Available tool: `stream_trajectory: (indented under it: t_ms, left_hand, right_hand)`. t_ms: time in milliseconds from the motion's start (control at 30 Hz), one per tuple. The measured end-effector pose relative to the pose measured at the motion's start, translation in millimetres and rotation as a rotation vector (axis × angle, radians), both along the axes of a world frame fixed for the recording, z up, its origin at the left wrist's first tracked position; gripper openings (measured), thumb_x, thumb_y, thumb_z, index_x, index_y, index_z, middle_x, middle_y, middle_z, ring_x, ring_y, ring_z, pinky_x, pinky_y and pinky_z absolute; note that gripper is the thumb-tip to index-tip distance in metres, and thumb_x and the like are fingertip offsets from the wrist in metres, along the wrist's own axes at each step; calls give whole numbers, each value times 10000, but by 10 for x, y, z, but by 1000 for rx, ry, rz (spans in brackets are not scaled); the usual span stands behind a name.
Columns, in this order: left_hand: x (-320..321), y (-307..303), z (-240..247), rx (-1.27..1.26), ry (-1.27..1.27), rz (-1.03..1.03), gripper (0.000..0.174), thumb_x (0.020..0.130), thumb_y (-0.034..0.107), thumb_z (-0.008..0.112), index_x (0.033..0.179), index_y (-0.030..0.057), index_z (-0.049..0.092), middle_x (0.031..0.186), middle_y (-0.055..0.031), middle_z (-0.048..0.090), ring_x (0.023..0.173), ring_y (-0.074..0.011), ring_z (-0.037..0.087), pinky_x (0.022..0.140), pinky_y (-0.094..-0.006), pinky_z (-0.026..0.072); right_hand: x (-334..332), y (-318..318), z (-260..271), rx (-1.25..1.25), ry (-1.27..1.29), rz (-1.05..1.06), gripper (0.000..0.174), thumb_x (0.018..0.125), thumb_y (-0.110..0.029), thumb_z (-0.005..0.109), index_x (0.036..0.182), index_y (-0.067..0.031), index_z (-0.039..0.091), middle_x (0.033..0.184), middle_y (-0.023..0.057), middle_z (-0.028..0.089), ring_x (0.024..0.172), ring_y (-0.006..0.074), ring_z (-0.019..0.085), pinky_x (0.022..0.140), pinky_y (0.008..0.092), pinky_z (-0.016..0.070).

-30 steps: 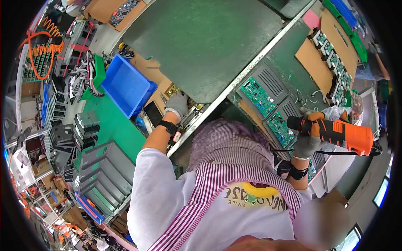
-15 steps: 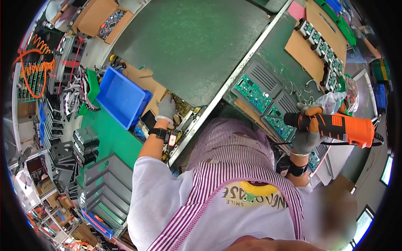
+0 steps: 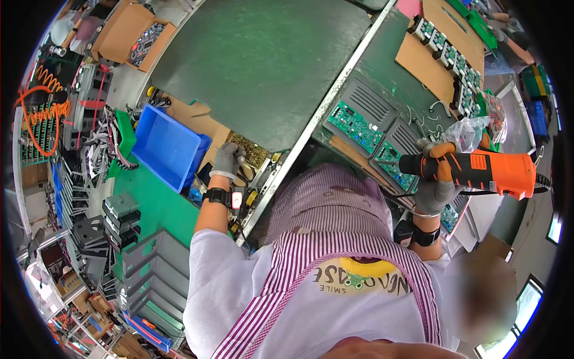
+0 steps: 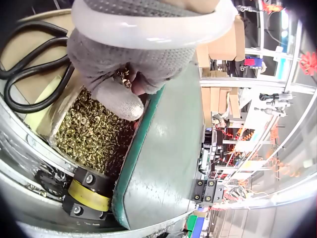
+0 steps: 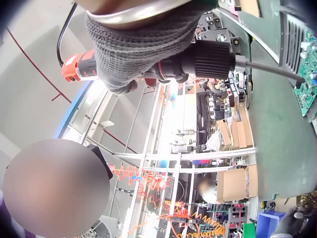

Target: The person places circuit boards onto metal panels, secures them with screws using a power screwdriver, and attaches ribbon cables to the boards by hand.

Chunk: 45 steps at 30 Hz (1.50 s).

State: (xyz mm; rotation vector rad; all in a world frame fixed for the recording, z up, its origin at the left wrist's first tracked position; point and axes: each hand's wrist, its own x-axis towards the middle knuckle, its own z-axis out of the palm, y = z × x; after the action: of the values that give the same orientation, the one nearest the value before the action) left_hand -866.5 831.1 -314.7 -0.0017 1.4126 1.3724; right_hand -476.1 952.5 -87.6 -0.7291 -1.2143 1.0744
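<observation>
My gloved left hand [image 3: 227, 158] is over the left side of a box of small brass screws [image 3: 256, 157]. In the left wrist view its thumb and fingers are curled together, with a few screws [image 4: 124, 77] showing between them. Beside the box lie black-handled scissors [image 4: 34, 108]. My gloved right hand [image 3: 435, 191] grips an orange and black electric screwdriver [image 3: 502, 173], held level. Its long bit [image 5: 272, 70] points left, over a green circuit board [image 3: 394, 164]. Another circuit board [image 3: 354, 127] lies beside it, each on a grey vented panel [image 3: 371, 96].
A blue bin [image 3: 206, 145] stands left of the screw box. Beyond the box spreads a dark green work surface [image 3: 251, 66]. Several more boards [image 3: 445, 54] line a cardboard sheet [image 3: 418, 66] at the right. Grey racks [image 3: 158, 263] stand at the lower left.
My left hand has shifted left over the screw box, uncovering more of the screws. The right hand keeps its grip on the screwdriver. The head view has turned slightly.
</observation>
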Motion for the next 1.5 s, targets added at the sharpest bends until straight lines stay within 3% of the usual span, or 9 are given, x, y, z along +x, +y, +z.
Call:
stream_trajectory:
  t_ms: [200, 333, 467, 767, 900, 1033, 1067, 1133, 1500]
  left_hand:
    - [6, -37, -47, -43, -35, 27, 83, 843, 81, 460, 860, 6, 491, 747, -101, 548, 598, -170, 536, 459, -249, 414]
    - [225, 15, 181, 28, -390, 142, 93, 843, 106, 460, 862, 27, 506, 773, -98, 564, 605, -170, 536, 457, -246, 394]
    - [707, 217, 575, 467, -604, -77, 75, 824, 115, 489, 877, 64, 506, 817, -72, 544, 639, -162, 543, 476, -234, 367]
    - [2174, 856, 1045, 352, -612, -589, 114, 832, 79, 525, 934, 45, 489, 798, -58, 550, 617, -139, 545, 508, -256, 428]
    - [2531, 1003, 1155, 296, -503, -734, 151, 846, 142, 519, 945, 29, 507, 722, -67, 544, 546, -138, 505, 469, -229, 404]
    - [2630, 1029, 1143, 254, -428, -760, 160, 870, 159, 476, 927, 19, 530, 735, -63, 555, 548, -127, 511, 475, -226, 407]
    - [2652, 1027, 1138, 272, -426, -751, 166, 874, 160, 468, 927, 18, 535, 736, -59, 557, 551, -123, 513, 477, -226, 408]
    - [2690, 1025, 1131, 252, -417, -715, 174, 879, 157, 458, 936, 15, 539, 736, -53, 558, 557, -119, 516, 481, -226, 408]
    - [2513, 1095, 1029, 284, -740, -717, 185, 872, 122, 479, 1009, 18, 547, 734, -56, 564, 552, -142, 504, 475, -241, 393]
  right_hand:
    - [105, 25, -3, -23, -7, -3, 366, 753, -254, 638, 965, 13, 505, 816, 112, 563, 762, 243, 581, 750, 437, 485]
    - [223, 58, 3, -49, -7, 25, 346, 745, -266, 651, 911, 11, 527, 795, 102, 557, 759, 240, 580, 752, 436, 486]
    - [277, 149, 15, -78, 55, 45, 330, 740, -264, 662, 875, 10, 537, 794, 97, 563, 761, 240, 582, 757, 435, 487]
    - [430, 338, 42, -69, 115, 149, 352, 726, -298, 697, 833, 5, 553, 801, 83, 577, 778, 199, 589, 720, 319, 481]
    - [495, 382, 22, -143, 251, 240, 395, 697, -273, 739, 893, 6, 538, 832, 98, 582, 825, 220, 587, 789, 373, 482]
    - [547, 366, -83, -153, 416, 236, 436, 692, -235, 744, 986, -22, 502, 851, 110, 581, 868, 238, 578, 830, 423, 467]
    - [618, 400, -275, -125, 507, 359, 509, 700, -177, 736, 1100, -76, 437, 894, 118, 575, 885, 247, 572, 840, 449, 459]
    - [706, 488, -368, -25, 330, 405, 555, 705, -154, 730, 1145, -107, 396, 915, 120, 572, 885, 253, 571, 839, 457, 458]
    - [398, 327, -118, -152, 399, 287, 425, 698, -198, 743, 1007, -45, 494, 853, 109, 585, 877, 241, 576, 821, 436, 461]
